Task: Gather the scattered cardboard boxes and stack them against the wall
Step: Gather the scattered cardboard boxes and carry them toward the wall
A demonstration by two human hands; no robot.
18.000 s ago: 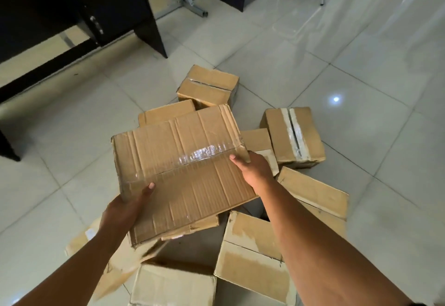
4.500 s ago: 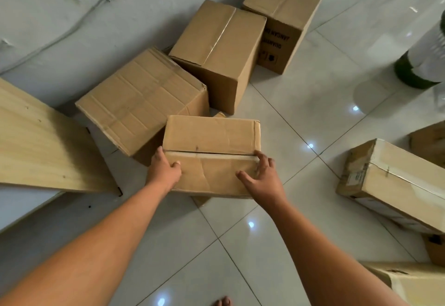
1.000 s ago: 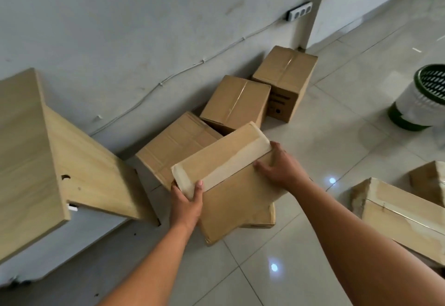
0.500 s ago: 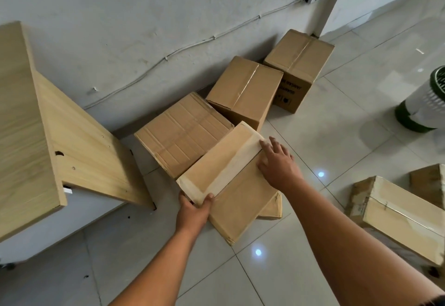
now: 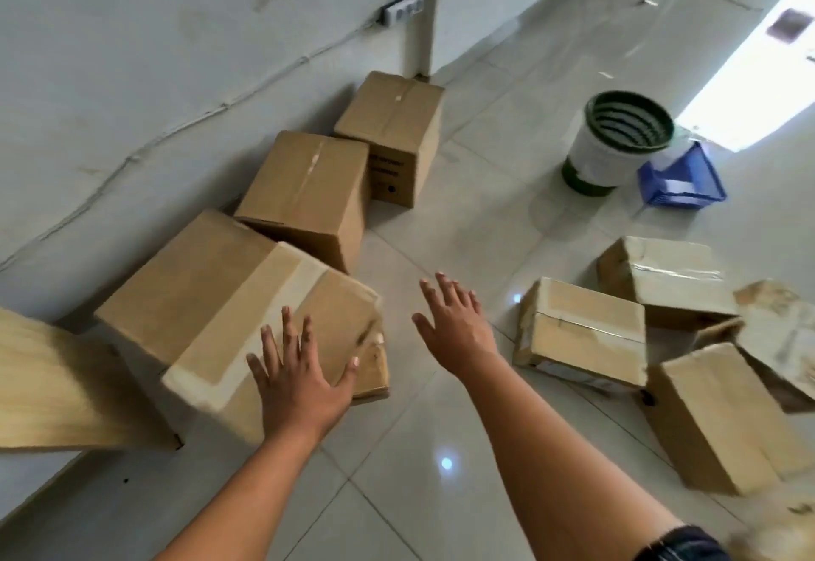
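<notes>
Cardboard boxes [image 5: 308, 194] sat along the wall [image 5: 154, 53]; both hands, left [image 5: 300, 384] and right [image 5: 454, 326], hung spread wide, holding nothing, beside the taped box [image 5: 269, 331].

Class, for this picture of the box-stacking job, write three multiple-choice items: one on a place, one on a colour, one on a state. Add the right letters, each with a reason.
1. Where does the taped box lie?
A. on a low box beside the wall boxes
B. inside the bin
C. on the blue basket

2. What colour is the rim of the wastebasket?
A. red
B. green
C. yellow

3. How are the two hands?
A. both clamp a box
B. both open, fingers spread
C. both in fists

Answers:
1 A: a flat box peeks out beneath it, next to the wall.
2 B: the rim is dark green above a white body.
3 B: the left hand and right hand show splayed fingers gripping nothing.
</notes>
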